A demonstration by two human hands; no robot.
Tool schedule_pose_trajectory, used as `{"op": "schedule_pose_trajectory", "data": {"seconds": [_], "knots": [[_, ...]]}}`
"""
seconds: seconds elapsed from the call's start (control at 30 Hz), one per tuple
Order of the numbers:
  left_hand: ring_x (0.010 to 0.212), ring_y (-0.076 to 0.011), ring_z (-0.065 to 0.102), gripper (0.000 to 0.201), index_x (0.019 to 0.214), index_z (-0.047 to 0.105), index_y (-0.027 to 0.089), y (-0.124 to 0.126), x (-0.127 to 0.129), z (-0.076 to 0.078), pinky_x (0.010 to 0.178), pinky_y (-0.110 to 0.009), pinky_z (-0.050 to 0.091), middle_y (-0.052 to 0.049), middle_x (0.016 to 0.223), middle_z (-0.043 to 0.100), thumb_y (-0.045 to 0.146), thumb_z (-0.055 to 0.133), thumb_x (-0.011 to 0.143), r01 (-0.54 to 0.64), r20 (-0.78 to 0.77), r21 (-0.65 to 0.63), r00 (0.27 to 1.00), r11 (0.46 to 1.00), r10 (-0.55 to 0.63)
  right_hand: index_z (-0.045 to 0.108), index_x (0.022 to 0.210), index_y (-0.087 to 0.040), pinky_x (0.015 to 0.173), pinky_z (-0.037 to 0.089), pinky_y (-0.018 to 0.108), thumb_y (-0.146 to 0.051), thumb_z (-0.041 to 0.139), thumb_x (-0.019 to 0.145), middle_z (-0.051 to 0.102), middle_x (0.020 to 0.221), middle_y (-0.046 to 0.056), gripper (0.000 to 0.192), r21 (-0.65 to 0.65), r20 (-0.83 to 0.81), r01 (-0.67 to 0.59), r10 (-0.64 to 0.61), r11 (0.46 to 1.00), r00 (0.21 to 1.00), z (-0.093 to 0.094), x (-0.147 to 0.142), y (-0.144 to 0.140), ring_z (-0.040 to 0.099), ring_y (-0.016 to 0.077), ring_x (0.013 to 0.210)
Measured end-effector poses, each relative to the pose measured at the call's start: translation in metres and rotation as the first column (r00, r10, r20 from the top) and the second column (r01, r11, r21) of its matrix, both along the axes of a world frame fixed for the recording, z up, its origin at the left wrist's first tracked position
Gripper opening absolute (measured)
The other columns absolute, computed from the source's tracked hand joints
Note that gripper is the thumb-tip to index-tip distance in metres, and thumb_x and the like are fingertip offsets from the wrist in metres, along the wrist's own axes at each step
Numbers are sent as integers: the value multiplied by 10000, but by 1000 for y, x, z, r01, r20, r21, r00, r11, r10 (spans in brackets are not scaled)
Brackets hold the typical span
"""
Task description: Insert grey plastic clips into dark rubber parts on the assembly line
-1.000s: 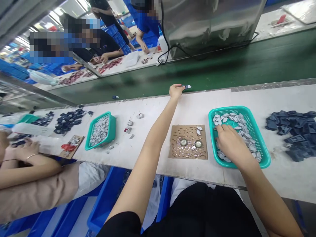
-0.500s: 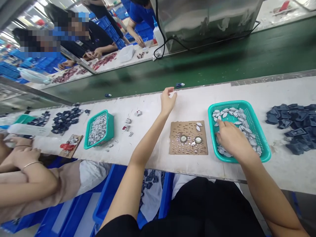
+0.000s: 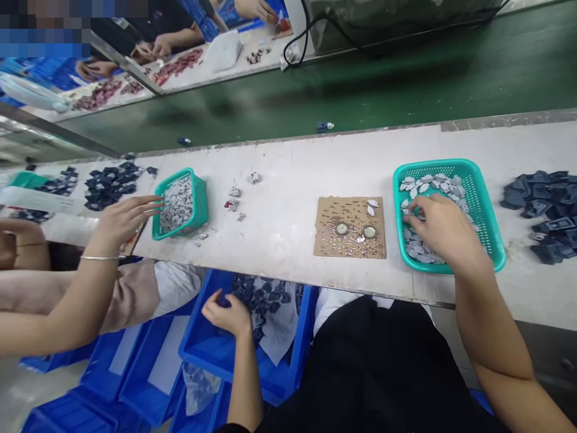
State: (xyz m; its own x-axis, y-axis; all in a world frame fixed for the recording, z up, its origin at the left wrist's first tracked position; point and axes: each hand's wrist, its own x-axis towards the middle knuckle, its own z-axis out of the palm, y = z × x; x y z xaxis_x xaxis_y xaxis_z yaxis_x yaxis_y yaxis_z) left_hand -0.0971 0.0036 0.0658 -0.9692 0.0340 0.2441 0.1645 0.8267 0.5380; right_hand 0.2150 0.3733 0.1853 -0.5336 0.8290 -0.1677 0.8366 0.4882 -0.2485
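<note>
My right hand (image 3: 446,231) reaches into a green plastic basket (image 3: 494,240) of small light-grey leaf-shaped pieces (image 3: 419,248). Its thumb and fingertips close together at the pieces; what they grip is too small to make out. Over a blue bin (image 3: 193,346) below the table edge is my left hand (image 3: 229,314), fingers loosely curved and apart, holding nothing. Dark blue plastic parts (image 3: 265,294) and a white sheet lie in that bin. Left of the basket is a brown board (image 3: 331,240) with glossy spots, two round caps (image 3: 341,229) and two grey pieces (image 3: 371,207).
A co-worker's hand (image 3: 124,219) touches a smaller green basket (image 3: 201,204) of grey bits at left. Dark parts are heaped at right (image 3: 550,198) and far left. Behind the table runs a green belt (image 3: 383,96), with a small dark part (image 3: 323,127) at its near edge.
My left hand has dropped from the belt's edge to above the blue bin. My right hand stays in the basket, its fingers closer together. A co-worker's hand has reached the smaller basket.
</note>
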Motion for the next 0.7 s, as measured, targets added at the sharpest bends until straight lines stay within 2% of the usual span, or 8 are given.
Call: {"op": "schedule_pose_trajectory", "data": {"seconds": [0.1, 0.17, 0.3, 0.37, 0.47, 0.57, 0.63, 0.7], "knots": [[1321, -456, 548, 394, 870, 315, 280, -43, 23, -42, 1110, -742, 439, -67, 958, 493, 395, 632, 669, -11, 95, -44, 995, 999, 15, 755, 1088, -164, 834, 528, 400, -305, 598, 959, 758, 1065, 128, 247, -38, -230, 55, -62, 998, 971, 1, 3, 3, 706, 295, 957], [1319, -477, 546, 480, 858, 270, 285, -60, 34, -63, 1030, -753, 470, -56, 919, 457, 436, 654, 614, -20, 150, -71, 988, 997, 31, 771, 1077, -179, 858, 553, 415, -325, 614, 935, 780, 1058, 109, 257, -119, -363, 39, -81, 992, 928, 4, 5, 4, 714, 268, 892], [1253, -427, 581, 533, 840, 240, 288, -74, 30, -88, 990, -679, 506, -37, 880, 419, 495, 671, 604, -10, 213, -106, 976, 994, 32, 784, 1126, -203, 876, 595, 435, -407, 660, 907, 798, 1077, 94, 324, -316, -586, -70, -137, 946, 799, 13, 7, 1, 736, 267, 945], [1214, -399, 593, 523, 823, 230, 282, -75, 20, -91, 988, -657, 505, -27, 853, 382, 494, 664, 621, -22, 226, -130, 973, 991, 51, 785, 1126, -211, 880, 610, 430, -428, 715, 878, 795, 1087, 93, 337, -423, -654, -131, -202, 897, 729, 18, 8, 0, 740, 270, 997], [1171, -390, 598, 469, 794, 256, 273, -78, 8, -88, 972, -658, 495, -17, 819, 348, 495, 655, 687, -54, 241, -179, 966, 982, 97, 778, 1080, -220, 864, 622, 415, -425, 796, 824, 785, 1048, 86, 328, -564, -706, -219, -328, 796, 628, 23, 8, -1, 743, 270, 1027], [1157, -345, 596, 339, 837, 417, 249, -84, 1, -78, 1040, -640, 480, -28, 870, 458, 486, 658, 812, -30, 296, -232, 950, 972, 100, 756, 1050, -233, 813, 623, 419, -421, 826, 792, 767, 960, 67, 326, -649, -709, -322, -395, 689, 585, 25, 9, 1, 740, 252, 938], [1159, -301, 603, 284, 959, 540, 213, -87, -3, -72, 1092, -591, 473, -55, 983, 552, 465, 649, 889, 7, 360, -273, 928, 962, 95, 735, 1053, -231, 783, 614, 417, -416, 830, 786, 756, 926, 58, 339, -684, -701, -379, -417, 624, 579, 26, 10, 2, 720, 223, 841], [1182, -322, 618, 299, 1088, 603, 182, -89, -8, -67, 1092, -563, 482, -107, 1101, 590, 424, 639, 916, 31, 422, -317, 900, 948, 112, 706, 1057, -227, 757, 602, 397, -408, 834, 787, 742, 877, 40, 350, -714, -690, -416, -467, 562, 553, 28, 10, 3, 695, 194, 767]]}}
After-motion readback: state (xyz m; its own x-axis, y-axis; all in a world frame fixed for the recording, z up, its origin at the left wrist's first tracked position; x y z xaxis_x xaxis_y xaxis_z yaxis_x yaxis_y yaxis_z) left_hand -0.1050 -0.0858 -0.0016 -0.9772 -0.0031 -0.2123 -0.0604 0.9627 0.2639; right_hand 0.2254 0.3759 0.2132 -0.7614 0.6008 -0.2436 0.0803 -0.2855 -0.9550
